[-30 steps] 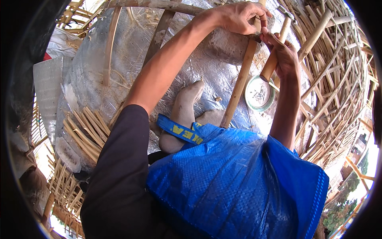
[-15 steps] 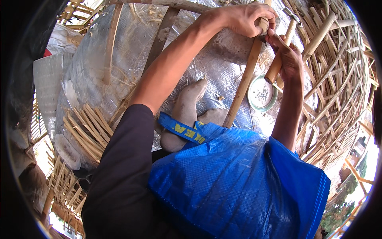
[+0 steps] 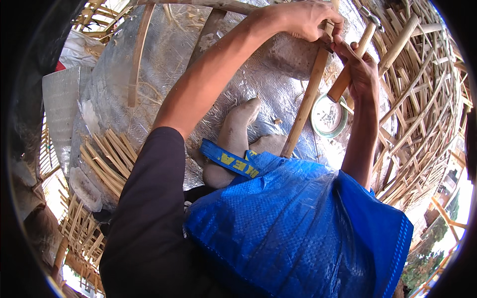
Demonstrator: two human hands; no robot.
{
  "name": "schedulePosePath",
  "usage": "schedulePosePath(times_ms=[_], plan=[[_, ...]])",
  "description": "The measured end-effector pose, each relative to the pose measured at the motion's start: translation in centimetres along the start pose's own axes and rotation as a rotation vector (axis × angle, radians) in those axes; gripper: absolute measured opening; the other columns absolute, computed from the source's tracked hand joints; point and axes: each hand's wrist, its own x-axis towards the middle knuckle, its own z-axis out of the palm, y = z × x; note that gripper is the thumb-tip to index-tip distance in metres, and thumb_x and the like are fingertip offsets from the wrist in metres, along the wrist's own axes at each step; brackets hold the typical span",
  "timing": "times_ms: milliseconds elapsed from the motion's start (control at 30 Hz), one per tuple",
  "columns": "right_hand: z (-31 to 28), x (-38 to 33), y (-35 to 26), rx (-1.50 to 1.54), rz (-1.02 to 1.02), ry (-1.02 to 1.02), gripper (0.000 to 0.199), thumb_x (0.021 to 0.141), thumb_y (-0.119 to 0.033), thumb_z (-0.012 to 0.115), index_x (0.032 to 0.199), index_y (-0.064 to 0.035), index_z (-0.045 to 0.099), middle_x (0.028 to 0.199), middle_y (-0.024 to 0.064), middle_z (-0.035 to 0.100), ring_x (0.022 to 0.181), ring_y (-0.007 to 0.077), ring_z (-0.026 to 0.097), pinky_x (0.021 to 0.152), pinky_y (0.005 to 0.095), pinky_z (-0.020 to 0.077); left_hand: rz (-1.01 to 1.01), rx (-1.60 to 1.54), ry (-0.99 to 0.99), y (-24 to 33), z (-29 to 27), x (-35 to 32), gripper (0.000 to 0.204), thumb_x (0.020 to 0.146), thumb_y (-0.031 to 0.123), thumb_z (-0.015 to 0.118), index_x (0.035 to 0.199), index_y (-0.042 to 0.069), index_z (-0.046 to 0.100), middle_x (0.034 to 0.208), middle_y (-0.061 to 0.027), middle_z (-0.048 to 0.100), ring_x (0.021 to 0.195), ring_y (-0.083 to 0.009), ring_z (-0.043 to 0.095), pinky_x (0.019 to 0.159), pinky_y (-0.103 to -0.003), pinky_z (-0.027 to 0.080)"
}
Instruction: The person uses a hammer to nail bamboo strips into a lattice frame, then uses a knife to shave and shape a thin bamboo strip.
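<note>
At the top of the head view, my left hand (image 3: pixel 313 22) is closed around the upper part of a long wooden stick (image 3: pixel 305 107). The stick slants down to a blue woven plastic sheet (image 3: pixel 298 218) spread over my lap. My right hand (image 3: pixel 362 72) grips a hammer (image 3: pixel 340 88) by its wooden handle, its metal head pointing up and away to the right. The thumb and fingertips of that hand also meet the stick just below my left fingers, at a small dark piece too small to make out. A large rounded grey block (image 3: pixel 290 57) lies behind the stick.
A round pale green dish (image 3: pixel 318 130) with several small thin pieces sits below the hammer. Bundled wooden strips (image 3: pixel 422 94) rise on the right; split sticks (image 3: pixel 107 161) lie at left. My grey-covered foot (image 3: pixel 233 131) rests on a shiny silver sheet (image 3: pixel 112 94).
The hammer's handle end has swung a little to the left and its head slightly to the right. My left forearm has shifted slightly left; both hands stay at the stick.
</note>
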Motion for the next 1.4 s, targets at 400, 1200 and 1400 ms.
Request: schedulePosePath(times_ms=[400, 1200, 1400], plan=[[-0.3, 1.1, 0.6, 0.030, 0.000, -0.080, 0.042, 0.080, -0.007, 0.085, 0.097, 0.0015, 0.048, 0.096, 0.0192, 0.069, 0.094, 0.0246, 0.073, 0.092, 0.0270, 0.0582, 0.242, -0.152, 0.160, -2.8, 0.4, -1.3, 0.019, 0.076, 0.008, 0.069, 0.092, 0.001, 0.077, 0.091, -0.0167, 0.074, 0.084, -0.0265, 0.071, 0.077, -0.036, 0.057], [0.0, -7.1, -3.9, -0.218, -0.036, 0.083, 0.046, 0.103, -0.051, 0.051, 0.078, -0.0127, 0.046, 0.055, -0.0066, 0.037, 0.044, 0.0032, 0.036, 0.038, 0.0214, 0.0293, 0.225, 0.013, 0.167, -1.0, 0.4, -1.5, 0.017, 0.081, 0.021, 0.082, 0.090, 0.006, 0.078, 0.098, -0.0060, 0.072, 0.095, -0.0238, 0.069, 0.089, -0.037, 0.055], [-0.8, -12.6, -2.4, -0.284, 0.006, 0.060, 0.043, 0.107, -0.046, 0.043, 0.082, -0.0121, 0.046, 0.053, -0.0084, 0.033, 0.041, 0.0017, 0.030, 0.037, 0.0220, 0.0237, 0.233, 0.071, 0.170, -1.0, -0.1, -1.5, 0.016, 0.081, 0.022, 0.082, 0.088, 0.009, 0.079, 0.098, -0.0052, 0.072, 0.101, -0.0231, 0.066, 0.092, -0.038, 0.053]])
